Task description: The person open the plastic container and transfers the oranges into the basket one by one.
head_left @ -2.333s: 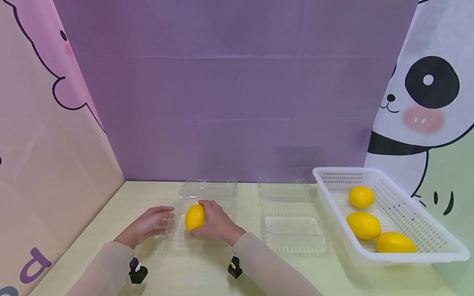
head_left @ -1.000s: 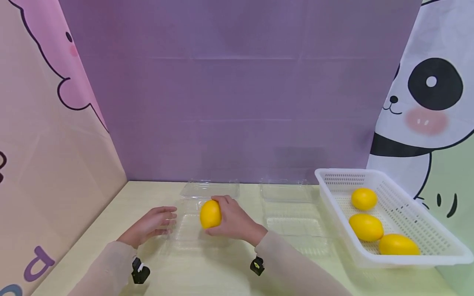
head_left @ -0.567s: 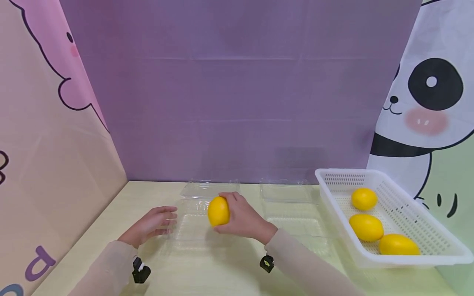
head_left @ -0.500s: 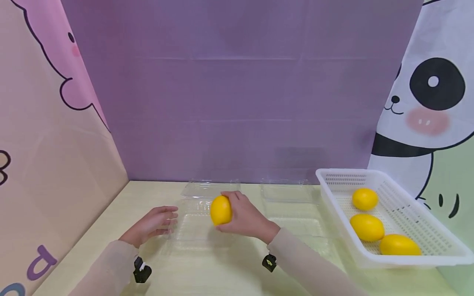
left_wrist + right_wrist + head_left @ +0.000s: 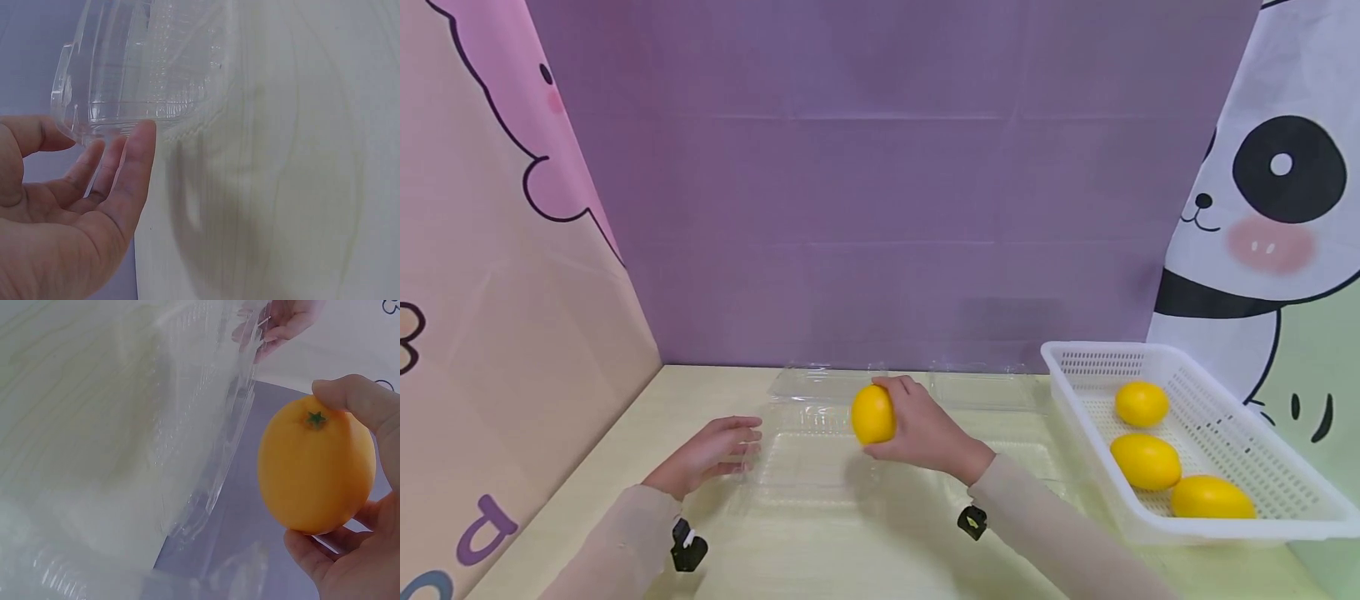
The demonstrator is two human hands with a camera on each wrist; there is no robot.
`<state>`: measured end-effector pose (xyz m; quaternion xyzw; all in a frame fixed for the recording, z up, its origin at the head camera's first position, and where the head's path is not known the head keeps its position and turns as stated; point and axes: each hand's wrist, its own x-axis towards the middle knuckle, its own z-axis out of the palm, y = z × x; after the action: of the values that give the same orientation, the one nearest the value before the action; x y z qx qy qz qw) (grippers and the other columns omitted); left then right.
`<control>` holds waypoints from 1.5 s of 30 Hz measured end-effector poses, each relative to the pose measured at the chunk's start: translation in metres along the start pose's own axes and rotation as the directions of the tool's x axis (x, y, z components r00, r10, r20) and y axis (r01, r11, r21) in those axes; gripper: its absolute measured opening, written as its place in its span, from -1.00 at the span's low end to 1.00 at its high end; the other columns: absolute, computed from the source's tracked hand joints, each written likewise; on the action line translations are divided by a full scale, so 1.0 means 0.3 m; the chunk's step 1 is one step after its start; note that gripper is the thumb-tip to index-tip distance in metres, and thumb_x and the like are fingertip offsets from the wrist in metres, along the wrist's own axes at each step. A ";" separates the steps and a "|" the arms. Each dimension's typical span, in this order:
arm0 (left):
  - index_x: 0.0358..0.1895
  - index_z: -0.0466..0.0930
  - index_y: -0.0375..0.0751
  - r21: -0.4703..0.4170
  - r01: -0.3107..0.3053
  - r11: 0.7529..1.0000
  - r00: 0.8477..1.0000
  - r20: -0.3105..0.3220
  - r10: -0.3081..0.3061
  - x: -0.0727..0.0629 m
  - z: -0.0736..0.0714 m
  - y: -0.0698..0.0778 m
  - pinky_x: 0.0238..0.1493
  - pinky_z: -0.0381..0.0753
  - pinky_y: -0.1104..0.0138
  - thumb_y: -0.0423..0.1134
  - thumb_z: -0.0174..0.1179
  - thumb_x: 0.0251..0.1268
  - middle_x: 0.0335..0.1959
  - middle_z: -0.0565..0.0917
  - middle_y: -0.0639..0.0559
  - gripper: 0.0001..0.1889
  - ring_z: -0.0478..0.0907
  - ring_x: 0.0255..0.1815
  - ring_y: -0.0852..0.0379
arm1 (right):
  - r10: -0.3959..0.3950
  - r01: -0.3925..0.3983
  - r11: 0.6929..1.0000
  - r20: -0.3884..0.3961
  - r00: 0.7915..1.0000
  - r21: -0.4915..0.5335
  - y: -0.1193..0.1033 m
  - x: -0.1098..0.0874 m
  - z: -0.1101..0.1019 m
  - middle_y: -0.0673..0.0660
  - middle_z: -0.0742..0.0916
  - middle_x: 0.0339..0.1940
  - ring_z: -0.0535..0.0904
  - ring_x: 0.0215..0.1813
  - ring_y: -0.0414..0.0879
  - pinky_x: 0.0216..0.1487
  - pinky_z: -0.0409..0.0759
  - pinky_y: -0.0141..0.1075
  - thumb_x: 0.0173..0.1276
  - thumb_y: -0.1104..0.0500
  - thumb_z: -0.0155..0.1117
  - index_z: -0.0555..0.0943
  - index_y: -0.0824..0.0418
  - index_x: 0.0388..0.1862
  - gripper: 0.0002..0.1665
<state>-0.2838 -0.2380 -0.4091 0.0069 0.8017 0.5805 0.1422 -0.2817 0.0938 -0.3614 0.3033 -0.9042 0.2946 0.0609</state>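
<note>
My right hand (image 5: 917, 425) holds an oval yellow-orange fruit (image 5: 872, 414), thumb on one side and fingers on the other. It is raised over the right edge of the left clear plastic clamshell container (image 5: 808, 458). In the right wrist view a green star-shaped stem mark shows on the fruit (image 5: 315, 469). My left hand (image 5: 711, 454) stays at that container's left side, fingers loosely extended. The left wrist view puts its fingertips right at the clear rim of the container (image 5: 156, 69), beside a small tab.
Right of it lies a second open clamshell container (image 5: 1000, 454), partly hidden by my right arm. Both lids lean open toward the purple backdrop (image 5: 865, 183). A white perforated basket (image 5: 1292, 467) at the right holds three similar fruits (image 5: 1145, 461). Printed cloth walls flank the table (image 5: 775, 558).
My right hand has lifted the fruit up from over the left container and carried it rightward, toward the gap between the containers. The left hand has barely moved. The basket's fruits are unchanged.
</note>
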 end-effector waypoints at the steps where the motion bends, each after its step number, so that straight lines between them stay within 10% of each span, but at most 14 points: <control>1: 0.46 0.13 -0.53 0.003 0.003 1.000 1.000 -0.001 -0.003 0.001 0.000 0.001 0.19 0.56 0.00 -0.26 0.01 0.53 0.44 0.21 -0.50 -0.41 0.21 0.40 -0.47 | 0.005 -0.005 1.000 -0.001 1.000 0.004 0.004 -0.003 -0.005 0.21 0.48 0.29 0.47 0.17 0.05 0.13 0.60 -0.13 0.06 -0.01 0.59 0.30 0.27 0.46 0.05; 45: 0.47 0.13 -0.51 0.019 -0.001 1.000 1.000 0.000 0.001 0.005 -0.002 0.000 0.18 0.57 0.00 -0.26 -0.01 0.54 0.44 0.21 -0.49 -0.42 0.23 0.39 -0.46 | 0.053 -0.070 0.984 -0.109 0.993 -0.163 0.167 -0.104 -0.231 0.30 0.51 0.23 0.52 0.11 0.16 0.07 0.63 0.03 0.03 0.02 0.64 0.33 0.32 0.42 0.04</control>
<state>-0.2855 -0.2381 -0.4092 0.0085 0.8072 0.5729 0.1418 -0.2906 0.1813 -0.3385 0.2532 -0.9302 0.2350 0.1238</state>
